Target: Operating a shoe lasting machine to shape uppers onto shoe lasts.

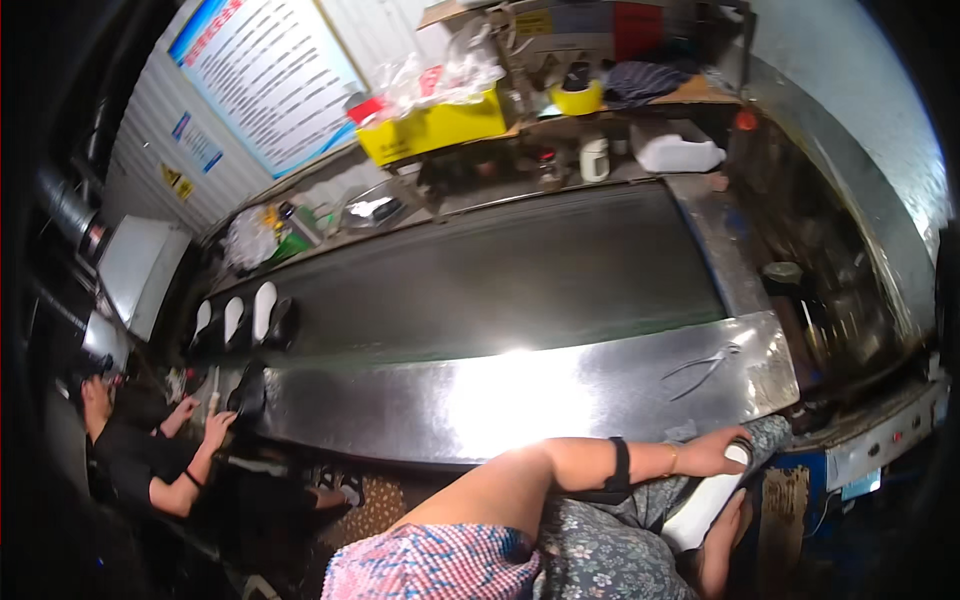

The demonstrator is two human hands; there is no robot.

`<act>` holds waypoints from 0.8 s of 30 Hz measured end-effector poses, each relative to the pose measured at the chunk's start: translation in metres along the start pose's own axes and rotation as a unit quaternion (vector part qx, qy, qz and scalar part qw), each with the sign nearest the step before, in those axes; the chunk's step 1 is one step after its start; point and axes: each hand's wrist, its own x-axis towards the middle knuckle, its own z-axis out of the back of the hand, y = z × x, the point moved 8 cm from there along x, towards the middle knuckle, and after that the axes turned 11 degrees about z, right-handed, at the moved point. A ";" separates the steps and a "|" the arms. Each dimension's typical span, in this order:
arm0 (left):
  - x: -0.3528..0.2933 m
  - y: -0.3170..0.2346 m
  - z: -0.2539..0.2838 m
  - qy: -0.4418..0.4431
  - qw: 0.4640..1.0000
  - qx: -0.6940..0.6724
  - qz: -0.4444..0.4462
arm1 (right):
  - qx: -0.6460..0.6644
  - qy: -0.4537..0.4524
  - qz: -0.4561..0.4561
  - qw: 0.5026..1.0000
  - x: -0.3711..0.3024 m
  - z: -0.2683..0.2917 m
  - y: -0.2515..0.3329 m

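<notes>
On head cam, your L hand (712,453) is curled round one end of the white-soled shoe (697,513); R hand (728,535) is against its side, can't tell if pinching. Shoe's at your lap (610,535), sole up, prob. braced there for steadiness. Pliers (703,369) lie on metal bench (350,405), presumably kept handy.

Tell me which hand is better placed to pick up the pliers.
Left, probably: the left hand is nearer the pliers; the right hand sits farther back. Both hold the white shoe-shaped piece.
</notes>
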 end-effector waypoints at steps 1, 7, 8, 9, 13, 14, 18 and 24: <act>-0.004 -0.003 0.002 -0.013 1.000 0.013 -0.001 | -0.147 0.057 0.072 0.985 0.004 0.001 0.011; 0.008 0.000 0.007 0.013 0.999 0.013 0.031 | -0.516 0.058 0.110 0.848 0.006 -0.021 0.081; 0.007 -0.003 0.009 0.021 0.999 0.031 0.029 | -0.474 0.090 0.090 0.871 0.007 -0.022 0.079; 0.009 -0.007 0.012 0.030 0.998 0.051 0.024 | -0.477 0.082 0.081 0.871 0.003 -0.016 0.072; 0.013 -0.017 0.003 0.058 0.996 0.062 0.037 | -0.305 0.053 0.071 0.948 -0.021 0.004 0.008; 0.011 -0.017 0.003 0.059 0.995 0.084 0.017 | -0.258 0.055 0.069 0.962 -0.033 0.001 0.002; 0.019 -0.018 0.014 0.104 0.977 -0.171 0.075 | -0.154 0.087 0.071 0.982 -0.016 -0.002 0.008; -0.032 -0.020 0.025 -0.098 0.970 0.186 0.121 | 0.007 0.024 0.025 0.999 0.029 -0.008 -0.022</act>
